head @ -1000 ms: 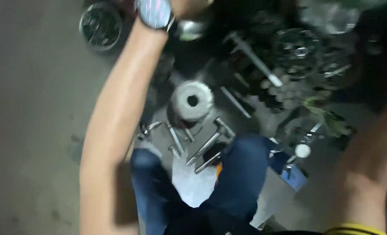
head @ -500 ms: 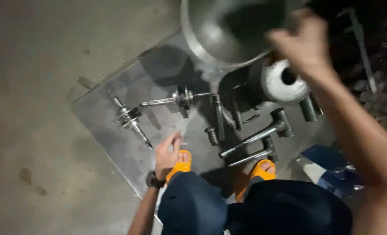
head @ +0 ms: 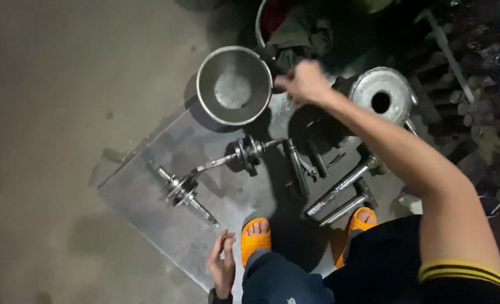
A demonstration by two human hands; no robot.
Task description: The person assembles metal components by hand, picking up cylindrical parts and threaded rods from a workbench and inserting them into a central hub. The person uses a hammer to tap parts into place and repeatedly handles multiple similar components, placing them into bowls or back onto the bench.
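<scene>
My right hand (head: 305, 82) reaches forward with its fingers bunched right at the rim of a round metal bowl (head: 234, 84). I cannot tell whether they grip the rim. The bowl stands at the far end of a grey metal sheet (head: 148, 202) on the floor. My left hand (head: 222, 266) hangs open and holds nothing, beside my orange sandal (head: 255, 237). Two geared shafts (head: 183, 190) (head: 245, 153) lie on the sheet between the bowl and my feet.
A round metal cover with a centre hole (head: 381, 95) sits to the right of my right hand. Long bolts and rods (head: 340, 191) lie ahead of my other sandal (head: 358, 220). A basin with dark cloth (head: 295, 28) stands behind the bowl; a dark heap of parts (head: 475, 67) fills the right.
The bowl was up close to the camera half a second ago and now rests low at the sheet's far end. My right hand followed it; my left hand stayed by my foot.
</scene>
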